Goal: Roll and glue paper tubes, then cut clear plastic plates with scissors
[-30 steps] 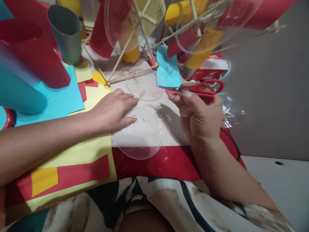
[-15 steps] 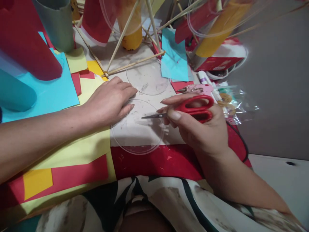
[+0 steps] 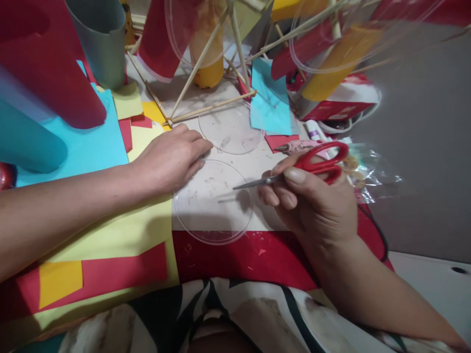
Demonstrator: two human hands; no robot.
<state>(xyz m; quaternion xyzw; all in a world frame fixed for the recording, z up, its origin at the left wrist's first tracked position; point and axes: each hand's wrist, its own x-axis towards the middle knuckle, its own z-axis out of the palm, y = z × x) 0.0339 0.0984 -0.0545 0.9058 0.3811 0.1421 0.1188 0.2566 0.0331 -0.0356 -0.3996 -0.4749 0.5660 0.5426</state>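
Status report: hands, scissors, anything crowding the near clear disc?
Right hand holding red-handled scissors, blades apparently closed, above near clear disc. Left hand palm-down by disc's left edge. Farther disc and stick frame just beyond.

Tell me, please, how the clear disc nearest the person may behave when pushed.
The clear disc looks thin, so it is probably light. Its surface looks smooth, so it may slide easily. Lying flat, it seems unlikely to tip or roll.

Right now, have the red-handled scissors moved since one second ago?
Yes: the red-handled scissors moved down the picture, away from the near edge of the smaller blue paper.
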